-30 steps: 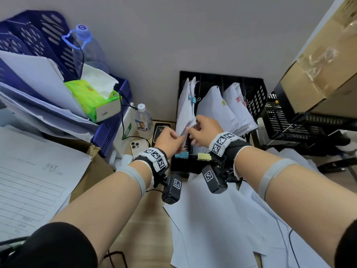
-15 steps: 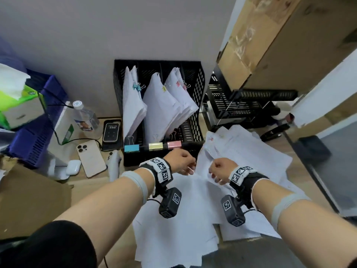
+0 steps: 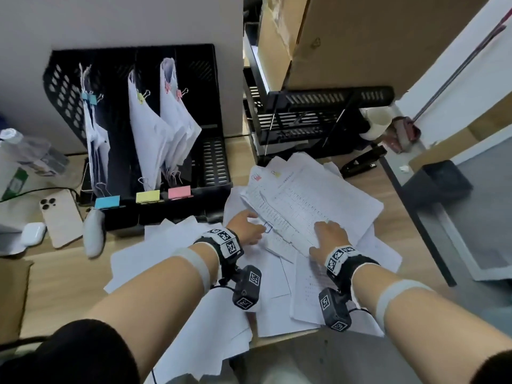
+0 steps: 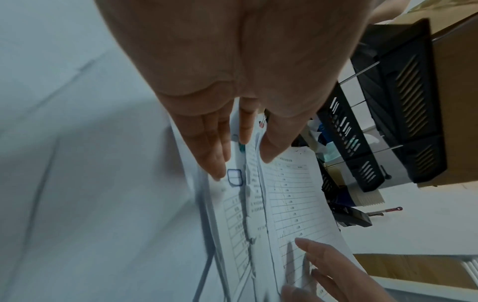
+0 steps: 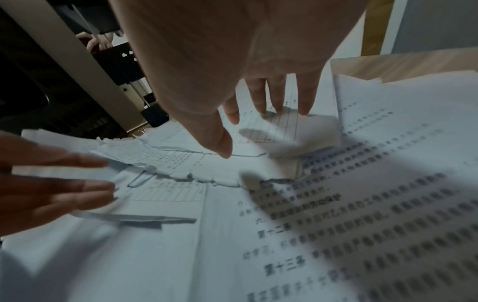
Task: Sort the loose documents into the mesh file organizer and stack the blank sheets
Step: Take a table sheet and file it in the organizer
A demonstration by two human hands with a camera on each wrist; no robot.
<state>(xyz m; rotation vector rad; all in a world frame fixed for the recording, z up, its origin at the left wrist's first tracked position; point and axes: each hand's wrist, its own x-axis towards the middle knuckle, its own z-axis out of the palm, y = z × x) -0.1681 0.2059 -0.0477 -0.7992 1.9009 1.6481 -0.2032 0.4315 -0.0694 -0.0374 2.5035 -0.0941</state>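
Observation:
The black mesh file organizer (image 3: 213, 162) stands against the wall with clipped document bundles in three slots, labelled blue, yellow and pink. Loose documents (image 3: 343, 206) lie heaped on the desk to its right. My left hand (image 3: 250, 227) has straight fingers at the left edge of a stack of printed table sheets (image 3: 302, 200), beside a blue paper clip (image 3: 268, 227). In the left wrist view the left hand (image 4: 243, 161) has its thumb above the sheet edge, near the clip (image 4: 235, 177). My right hand (image 3: 328, 234) rests spread fingertips on the same stack (image 5: 279, 122). Blank sheets (image 3: 171, 245) lie at the lower left.
A phone (image 3: 61, 217), an earbud case (image 3: 33, 234) and a white device (image 3: 93, 236) lie left of the organizer. A black stapler (image 3: 360, 164), stacked black trays (image 3: 318, 115) and a cardboard box (image 3: 374, 37) stand behind the pile. The desk's edge (image 3: 410, 206) runs close on the right.
Both hands left the organizer's slot and came down to the loose pile. Half a second ago they were curled on the sheets; now the fingers are straight on the printed stack.

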